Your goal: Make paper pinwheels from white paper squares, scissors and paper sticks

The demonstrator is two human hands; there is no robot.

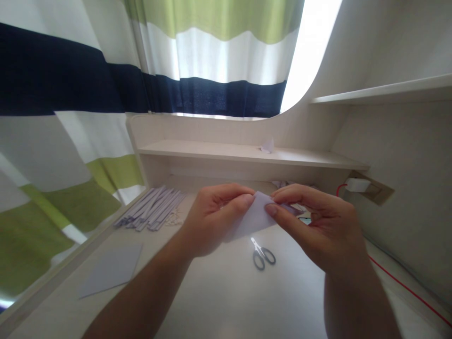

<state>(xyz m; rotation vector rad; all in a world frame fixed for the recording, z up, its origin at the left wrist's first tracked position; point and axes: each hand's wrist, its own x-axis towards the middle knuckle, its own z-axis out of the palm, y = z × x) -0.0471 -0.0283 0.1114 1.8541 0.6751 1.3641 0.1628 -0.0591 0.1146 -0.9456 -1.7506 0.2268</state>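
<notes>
Between both hands, raised above the desk [226, 292], is a piece of pale lilac-white paper [254, 217] with a folded look near its top. My left hand [221, 214] pinches its upper left edge between thumb and fingers. At its upper right, my right hand [314, 221] grips the paper the same way, thumb in front. Part of the sheet is hidden behind the left fingers. Just below the paper lies a pair of scissors [262, 254] with dark handles, their blades pointing away from me.
Several folded paper strips [151, 207] lie at the left, beside small pale loops [174, 217]. Nearer me is a flat stack of paper [112, 269]. A crumpled paper piece [267, 145] sits on the back shelf [212, 149]. A red cable [406, 282] runs along the right from a white plug [357, 185].
</notes>
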